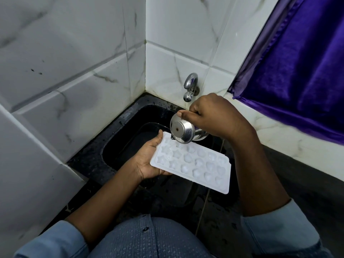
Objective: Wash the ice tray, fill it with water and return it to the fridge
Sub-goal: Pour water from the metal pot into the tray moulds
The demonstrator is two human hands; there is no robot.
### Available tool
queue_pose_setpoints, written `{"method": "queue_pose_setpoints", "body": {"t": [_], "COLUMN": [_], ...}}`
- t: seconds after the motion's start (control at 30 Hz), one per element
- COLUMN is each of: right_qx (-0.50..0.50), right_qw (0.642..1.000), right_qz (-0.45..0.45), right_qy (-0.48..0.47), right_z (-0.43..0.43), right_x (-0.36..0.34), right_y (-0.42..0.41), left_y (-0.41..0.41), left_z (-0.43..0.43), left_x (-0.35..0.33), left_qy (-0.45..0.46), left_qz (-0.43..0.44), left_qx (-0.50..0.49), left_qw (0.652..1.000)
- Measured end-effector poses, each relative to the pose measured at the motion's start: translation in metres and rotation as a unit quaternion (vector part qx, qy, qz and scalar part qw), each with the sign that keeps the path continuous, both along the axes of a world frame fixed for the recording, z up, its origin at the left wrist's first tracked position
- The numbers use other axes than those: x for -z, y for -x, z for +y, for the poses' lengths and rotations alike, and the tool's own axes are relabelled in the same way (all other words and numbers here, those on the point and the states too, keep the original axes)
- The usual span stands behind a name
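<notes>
Over the black sink (119, 144), in the corner where two white tiled walls (74, 62) meet; purple curtain (297, 71) hangs at the right.

- Sink: dark basin set in a dark speckled counter. The bottom looks wet, but it is too dark to be sure.
- Ice tray (193, 164): white, with star- and heart-shaped cups. It is held in the air above the sink's near edge, roughly level, long side running from left toward the near right.
- Left hand (149, 161): grips the tray's left short end, thumb on the top rim at the far-left corner, fingers curled underneath.
- Right hand (214, 116): above and behind the tray, fingers curled round the rim of a steel cup (183, 130), thumb laid along its edge.
- Steel cup: tipped right over, base toward the camera, lip just above the tray's far-left corner.
- Tap (190, 86): chrome, on the back wall, just beyond the right hand. No stream visible from it.

Step in hand, as I judge it: pouring water from the cup into the tray, either a rinse or the fill. A thin run of water may show under the lip, but it is hard to make out.

Next move calls for keeping the tray level and walking the pour along the rows toward the far right end, so that every cup fills without spilling over the rim.
</notes>
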State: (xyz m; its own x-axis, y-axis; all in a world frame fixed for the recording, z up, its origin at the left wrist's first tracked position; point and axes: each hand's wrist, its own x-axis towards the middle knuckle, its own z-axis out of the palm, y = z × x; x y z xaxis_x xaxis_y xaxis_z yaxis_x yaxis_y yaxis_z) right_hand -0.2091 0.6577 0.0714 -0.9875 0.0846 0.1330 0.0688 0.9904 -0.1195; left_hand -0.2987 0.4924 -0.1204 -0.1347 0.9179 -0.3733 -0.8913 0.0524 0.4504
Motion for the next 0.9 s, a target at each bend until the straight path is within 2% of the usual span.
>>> {"method": "queue_pose_setpoints", "body": {"t": [0.9], "right_qx": [-0.011], "right_qw": [1.0], "right_qz": [-0.007], "right_qy": [0.008], "right_z": [-0.013], "right_x": [0.003], "right_y": [-0.001], "left_y": [0.002], "left_z": [-0.003], "left_x": [0.0], "left_qy": [0.0], "left_qz": [-0.01], "left_qx": [-0.009], "left_qw": [1.0]}}
